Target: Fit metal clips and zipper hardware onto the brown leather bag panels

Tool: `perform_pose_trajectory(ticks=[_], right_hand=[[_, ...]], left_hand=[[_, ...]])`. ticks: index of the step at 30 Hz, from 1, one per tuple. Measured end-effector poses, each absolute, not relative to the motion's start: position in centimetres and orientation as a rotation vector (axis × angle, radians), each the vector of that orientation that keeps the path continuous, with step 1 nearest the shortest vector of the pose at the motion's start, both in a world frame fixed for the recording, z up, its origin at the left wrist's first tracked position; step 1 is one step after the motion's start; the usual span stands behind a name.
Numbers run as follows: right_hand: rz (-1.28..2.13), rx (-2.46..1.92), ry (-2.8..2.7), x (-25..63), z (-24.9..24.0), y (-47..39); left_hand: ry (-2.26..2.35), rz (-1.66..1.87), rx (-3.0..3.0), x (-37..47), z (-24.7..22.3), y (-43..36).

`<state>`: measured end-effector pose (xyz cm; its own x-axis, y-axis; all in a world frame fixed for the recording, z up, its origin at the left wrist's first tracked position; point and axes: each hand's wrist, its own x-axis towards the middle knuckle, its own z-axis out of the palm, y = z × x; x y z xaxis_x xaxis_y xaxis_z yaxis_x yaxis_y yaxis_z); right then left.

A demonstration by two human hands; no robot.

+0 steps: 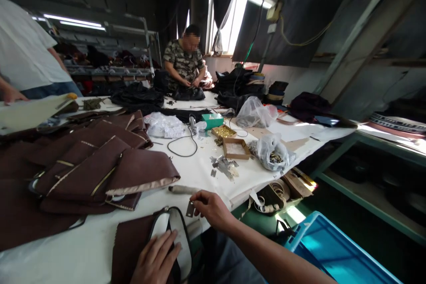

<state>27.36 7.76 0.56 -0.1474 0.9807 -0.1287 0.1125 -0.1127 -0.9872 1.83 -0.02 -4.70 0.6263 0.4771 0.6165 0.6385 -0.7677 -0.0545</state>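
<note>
Between the thumb and fingers of my right hand [213, 209] is a small flat metal plate [189, 210] with holes in it. My left hand [157, 256] lies flat, fingers stretched, on a brown leather bag piece [128, 239] at the front table edge. This piece has a pale lining [183, 242] and a dark zipper edge, partly covered by my left hand. Just beyond my right hand lies a grey rod-like tool [183, 190]. Farther off, several more loose metal plates [224, 167] are scattered on the white table [199, 173].
Brown leather pieces [100, 164] are heaped at left. Cardboard boxes [236, 156], one with brass-coloured parts [223, 132], stand beyond the plates near a plastic bag [273, 153]. A blue crate [333, 244] sits at lower right. Two other people stand across the table.
</note>
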Motion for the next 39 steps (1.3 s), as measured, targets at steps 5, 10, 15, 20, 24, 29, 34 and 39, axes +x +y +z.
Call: perform_pose_trajectory(ticks=[5, 10, 15, 20, 24, 29, 34, 39], right_hand=[[1.523, -1.277, -1.425, 25.0, 1.0, 4.4], [1.493, -1.362, -1.53, 24.3, 0.5, 3.9], [1.252, -1.33, -1.769, 23.8, -0.2, 4.0], [1.044, -1.287, -1.999, 23.2, -0.3, 3.9], [0.932, -1.371, -2.094, 22.7, -0.3, 3.7], [0.804, -1.489, -2.188, 22.6, 0.3, 3.7], [0.828, -1.458, -2.194, 22.8, 0.5, 3.7], [0.884, -1.404, -2.182, 22.9, 0.3, 4.2]], left_hand=[[-1.395, -0.832, -2.787, 2.6, -1.7, -1.9], [-1.451, -0.775, -2.868, 2.3, -2.0, -1.8], [-1.462, -0.792, -2.87, 2.2, -2.1, -1.8], [-1.453, -0.807, -2.866, 2.1, -2.1, -1.7], [-1.429, -0.723, -2.898, 1.9, -1.9, -1.6], [-1.438, -0.703, -2.907, 1.8, -1.8, -1.6], [-1.43, -0.73, -2.908, 1.9, -1.9, -1.6], [-1.434, -0.733, -2.906, 1.9, -2.0, -1.6]])
